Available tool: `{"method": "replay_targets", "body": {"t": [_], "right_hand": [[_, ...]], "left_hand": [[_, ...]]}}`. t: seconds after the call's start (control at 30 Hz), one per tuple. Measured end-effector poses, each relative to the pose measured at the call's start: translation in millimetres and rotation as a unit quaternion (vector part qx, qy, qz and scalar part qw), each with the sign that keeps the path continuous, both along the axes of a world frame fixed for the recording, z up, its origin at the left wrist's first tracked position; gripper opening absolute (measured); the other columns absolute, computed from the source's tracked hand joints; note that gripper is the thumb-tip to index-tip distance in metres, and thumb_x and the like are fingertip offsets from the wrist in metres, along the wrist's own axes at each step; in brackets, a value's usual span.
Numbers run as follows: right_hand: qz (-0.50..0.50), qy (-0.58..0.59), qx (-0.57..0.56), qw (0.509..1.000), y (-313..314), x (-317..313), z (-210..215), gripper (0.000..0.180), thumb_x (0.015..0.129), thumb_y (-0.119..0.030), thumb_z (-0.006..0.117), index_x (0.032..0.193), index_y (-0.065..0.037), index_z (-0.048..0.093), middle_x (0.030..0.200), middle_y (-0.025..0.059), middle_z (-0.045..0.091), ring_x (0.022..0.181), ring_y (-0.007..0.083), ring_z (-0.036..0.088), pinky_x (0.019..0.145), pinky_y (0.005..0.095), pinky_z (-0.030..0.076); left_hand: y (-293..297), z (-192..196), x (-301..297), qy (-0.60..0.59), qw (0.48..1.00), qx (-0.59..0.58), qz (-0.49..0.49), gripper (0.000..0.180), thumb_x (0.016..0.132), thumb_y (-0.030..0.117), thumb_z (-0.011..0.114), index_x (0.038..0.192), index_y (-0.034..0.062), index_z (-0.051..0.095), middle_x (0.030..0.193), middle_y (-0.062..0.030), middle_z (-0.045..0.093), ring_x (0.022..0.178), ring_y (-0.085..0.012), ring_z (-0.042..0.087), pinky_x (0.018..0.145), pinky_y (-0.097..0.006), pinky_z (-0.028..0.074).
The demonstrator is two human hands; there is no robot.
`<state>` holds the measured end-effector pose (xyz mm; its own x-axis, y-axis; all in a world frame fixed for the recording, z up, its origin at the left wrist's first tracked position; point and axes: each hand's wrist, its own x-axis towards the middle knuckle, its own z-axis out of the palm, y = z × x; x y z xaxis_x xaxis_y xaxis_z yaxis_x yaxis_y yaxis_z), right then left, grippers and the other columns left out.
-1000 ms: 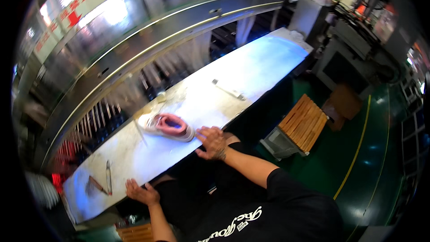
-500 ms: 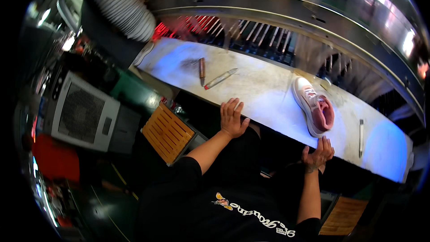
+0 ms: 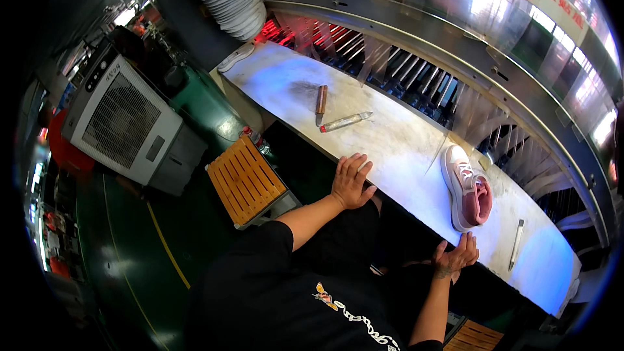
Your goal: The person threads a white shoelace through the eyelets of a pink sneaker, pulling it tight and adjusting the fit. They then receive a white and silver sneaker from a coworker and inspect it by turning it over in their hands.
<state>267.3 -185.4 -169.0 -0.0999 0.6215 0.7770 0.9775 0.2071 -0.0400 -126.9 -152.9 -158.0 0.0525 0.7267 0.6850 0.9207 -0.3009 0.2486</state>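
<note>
My left hand (image 3: 352,183) rests open on the near edge of a long white worktop (image 3: 396,149), fingers spread and holding nothing. At the same edge, farther right, lies my right hand (image 3: 458,253), its fingers stretched out over the rim just below a shoe. That shoe (image 3: 463,185) is a white sneaker with a pink lining, standing upright with its heel toward me. Beyond my left hand lie a brown-handled tool (image 3: 321,104) with a dark tip and a silvery pen-like tool (image 3: 346,121) with a red end. A slim white pen (image 3: 516,245) lies right of the sneaker.
Behind the worktop runs a roller conveyor (image 3: 416,75) under a metal hood with clear strip curtains. A ribbed hose (image 3: 227,0) hangs at the back left. Slatted wooden stools (image 3: 246,182) stand on both sides of me. An air cooler (image 3: 127,127) and a bottle (image 3: 257,140) are on the left.
The view has turned and shifted, so the whole scene sits differently in the picture. Both hands stay at the worktop edge; the sneaker and tools keep their places on it.
</note>
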Motion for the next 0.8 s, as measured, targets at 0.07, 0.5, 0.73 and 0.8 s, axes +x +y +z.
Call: {"method": "replay_targets", "body": {"t": [0.07, 0.5, 0.73, 0.8], "right_hand": [[-0.001, -0.002, 0.0, 1.0, -0.3, -1.1, 1.7, 0.061, 0.103, -0.05, 0.052, 0.141, -0.002, 0.057, 0.142, 0.0174, 0.062, 0.136, 0.0358, 0.054, 0.119, 0.053, 0.028], [0.036, -0.003, -0.005, 0.999, -3.2, -5.9, 16.8, 0.059, 0.097, -0.04, 0.061, 0.138, 0.002, 0.058, 0.139, 0.0218, 0.063, 0.132, 0.0403, 0.054, 0.114, 0.0537, 0.034], [0.04, 0.071, -0.013, 0.997, 0.0, 0.3, 5.3, 0.07, 0.072, -0.029, 0.079, 0.135, -0.003, 0.063, 0.13, 0.0191, 0.063, 0.12, 0.0389, 0.058, 0.106, 0.0532, 0.04], [0.023, 0.067, -0.016, 0.997, 0.1, -2.0, 3.4, 0.073, 0.072, -0.033, 0.079, 0.137, -0.004, 0.061, 0.132, 0.0185, 0.061, 0.122, 0.0379, 0.056, 0.104, 0.0551, 0.038]], "left_hand": [[0.2, -1.8, -0.6, -0.002, 1.0, -0.001, 0.0, 0.064, 0.098, 0.049, 0.057, 0.147, 0.0075, 0.051, 0.152, -0.0185, 0.048, 0.145, -0.039, 0.042, 0.121, -0.058, 0.024], [2.4, -11.0, -4.9, -0.004, 1.0, 0.008, 0.003, 0.067, 0.098, 0.051, 0.059, 0.148, 0.0084, 0.05, 0.153, -0.0174, 0.049, 0.144, -0.0381, 0.042, 0.119, -0.06, 0.026], [15.5, -36.0, -7.9, 0.038, 0.999, 0.039, 0.002, 0.067, 0.099, 0.056, 0.054, 0.146, 0.0081, 0.052, 0.149, -0.0206, 0.05, 0.142, -0.0415, 0.043, 0.115, -0.062, 0.028], [21.2, -38.6, -11.4, 0.053, 0.996, 0.065, -0.013, 0.068, 0.105, 0.057, 0.042, 0.149, 0.0055, 0.05, 0.15, -0.0221, 0.05, 0.141, -0.0413, 0.045, 0.116, -0.061, 0.028]]}}
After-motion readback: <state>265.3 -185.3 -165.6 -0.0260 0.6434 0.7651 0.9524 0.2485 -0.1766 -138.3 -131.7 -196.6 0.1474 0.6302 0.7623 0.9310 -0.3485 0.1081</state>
